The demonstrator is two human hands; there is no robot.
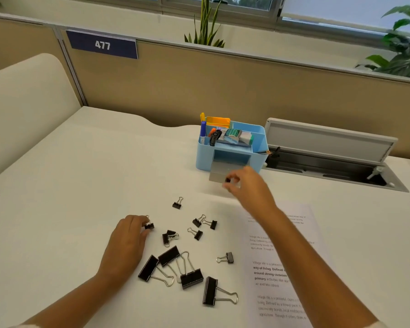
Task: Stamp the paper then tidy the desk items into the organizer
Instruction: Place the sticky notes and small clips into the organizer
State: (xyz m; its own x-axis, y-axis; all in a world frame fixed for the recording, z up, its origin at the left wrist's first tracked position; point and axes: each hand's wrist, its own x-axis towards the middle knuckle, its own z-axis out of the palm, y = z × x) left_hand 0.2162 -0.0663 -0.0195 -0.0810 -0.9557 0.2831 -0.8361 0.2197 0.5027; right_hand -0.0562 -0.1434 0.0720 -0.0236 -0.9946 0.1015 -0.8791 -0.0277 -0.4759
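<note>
A light blue organizer stands at the back of the white desk, its pale drawer pulled out in front. My right hand hovers just at the drawer's front, fingertips pinched on a small black binder clip. My left hand rests on the desk and grips another small binder clip. Between my arms lie several loose black binder clips, small ones farther off and large ones closer to me. A printed paper sheet lies under my right forearm.
The organizer's top holds markers, an orange card and a stamp box. An open cable tray with a raised lid sits right of it. A beige partition with a "477" sign runs behind.
</note>
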